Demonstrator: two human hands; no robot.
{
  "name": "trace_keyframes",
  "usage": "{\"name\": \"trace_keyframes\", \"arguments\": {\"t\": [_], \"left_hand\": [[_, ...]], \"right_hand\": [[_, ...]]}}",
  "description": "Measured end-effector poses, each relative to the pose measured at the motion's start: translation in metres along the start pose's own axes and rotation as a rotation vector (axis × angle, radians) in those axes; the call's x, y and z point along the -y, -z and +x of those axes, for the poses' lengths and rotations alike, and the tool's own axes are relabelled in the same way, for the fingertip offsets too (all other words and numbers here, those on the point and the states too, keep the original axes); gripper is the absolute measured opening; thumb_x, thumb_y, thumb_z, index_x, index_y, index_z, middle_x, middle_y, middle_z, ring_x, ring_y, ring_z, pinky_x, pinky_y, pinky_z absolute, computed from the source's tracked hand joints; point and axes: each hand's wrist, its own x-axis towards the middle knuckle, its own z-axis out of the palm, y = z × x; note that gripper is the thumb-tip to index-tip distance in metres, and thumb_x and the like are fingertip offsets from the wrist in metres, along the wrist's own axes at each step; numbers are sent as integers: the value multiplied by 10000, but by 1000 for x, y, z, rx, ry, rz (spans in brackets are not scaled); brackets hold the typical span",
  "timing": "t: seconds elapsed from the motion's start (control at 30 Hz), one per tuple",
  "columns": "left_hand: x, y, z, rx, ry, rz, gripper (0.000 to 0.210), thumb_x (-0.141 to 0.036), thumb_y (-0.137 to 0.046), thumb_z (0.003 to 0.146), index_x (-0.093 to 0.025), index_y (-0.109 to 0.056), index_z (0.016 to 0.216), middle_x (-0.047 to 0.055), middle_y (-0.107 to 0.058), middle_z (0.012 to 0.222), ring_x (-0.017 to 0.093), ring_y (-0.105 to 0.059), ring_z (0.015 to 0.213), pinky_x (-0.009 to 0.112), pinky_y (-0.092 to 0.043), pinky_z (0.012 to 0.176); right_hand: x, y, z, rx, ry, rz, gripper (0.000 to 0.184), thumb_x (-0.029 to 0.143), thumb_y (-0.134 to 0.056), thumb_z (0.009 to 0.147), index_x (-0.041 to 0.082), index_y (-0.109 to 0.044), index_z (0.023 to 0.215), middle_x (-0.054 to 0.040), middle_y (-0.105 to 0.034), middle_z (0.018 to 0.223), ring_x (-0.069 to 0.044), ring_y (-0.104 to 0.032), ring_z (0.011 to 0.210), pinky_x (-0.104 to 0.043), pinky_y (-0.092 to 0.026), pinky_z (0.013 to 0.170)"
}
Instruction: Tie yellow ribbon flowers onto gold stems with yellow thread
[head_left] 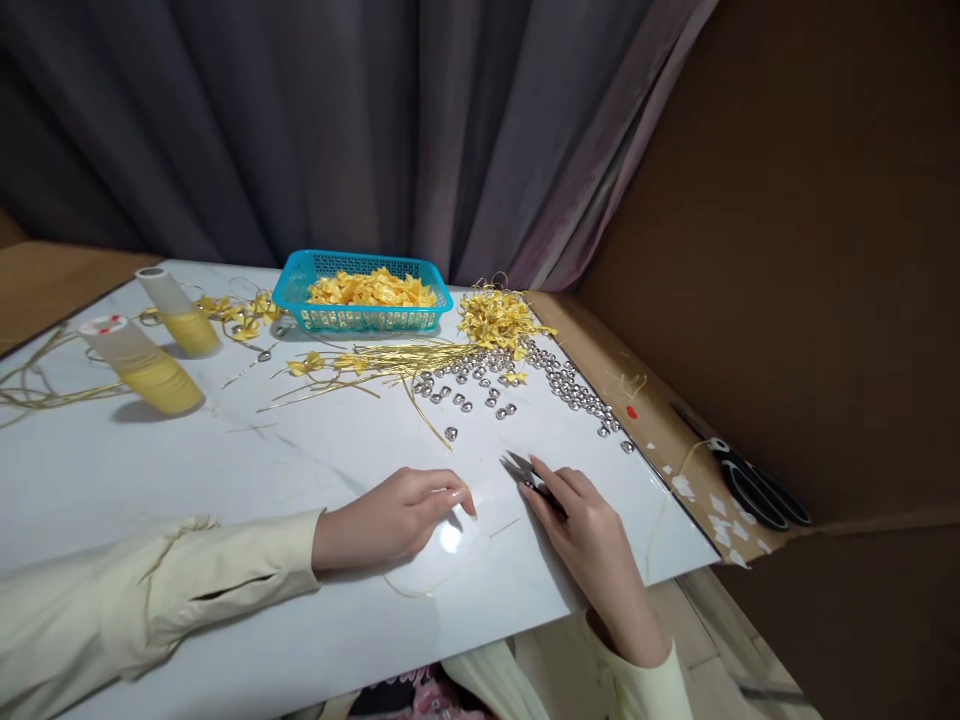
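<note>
My right hand (589, 520) is closed around a pair of small dark thread snips (541, 487), whose pointed blades are apart and face up and left. To its left, my left hand (397, 515) rests low over the white table with its fingers curled in. What those fingers hold, if anything, is hidden. From under that hand a thin pale yellow thread (427, 595) loops across the tabletop. At the thread's right end lies a thin straight piece like a needle (504, 527), between the two hands.
A blue basket (362, 318) of yellow bows stands at the back. Right of it lie a bunch of yellow bows on gold cords (499, 320) and scattered silver beads (574, 385). Two yellow thread spools (161, 380) (191, 330) stand left. Black-handled scissors (757, 490) lie on cardboard at right.
</note>
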Motion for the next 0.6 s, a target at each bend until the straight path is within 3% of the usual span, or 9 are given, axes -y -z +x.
{"name": "trace_keyframes", "arguments": {"t": [0.1, 0.27, 0.43, 0.6], "left_hand": [[-4, 2, 0, 87, 74, -204, 355, -464, -388, 946, -161, -567, 899, -111, -228, 380, 82, -178, 340, 216, -161, 374], [-11, 7, 0, 191, 122, -359, 337, -458, -467, 916, -142, -579, 884, -119, -281, 338, 58, -146, 296, 212, -134, 355], [-12, 7, -3, 259, 128, -430, 312, -443, -499, 894, -142, -583, 903, -119, -318, 340, 54, -161, 294, 200, -147, 349], [-10, 5, -1, 210, 158, -520, 311, -445, -532, 876, -139, -588, 883, -120, -289, 323, 50, -125, 300, 215, -115, 354]], "right_hand": [[4, 0, 4, -52, 69, -16, 331, 286, -439, 971, 107, -584, 1208, -131, -652, 922, -247, -596, 839, -355, -496, 675], [35, 6, 14, -172, 283, -31, 305, 136, -520, 926, 111, -552, 1228, -138, -653, 1100, -261, -538, 1040, -395, -426, 819], [60, 6, 19, -217, 412, 23, 187, 44, -487, 916, 118, -625, 1018, -65, -704, 881, -230, -558, 930, -375, -354, 779], [60, 6, 18, -238, 406, 68, 174, 40, -487, 910, 126, -636, 934, -41, -701, 798, -204, -564, 848, -360, -310, 736]]}}
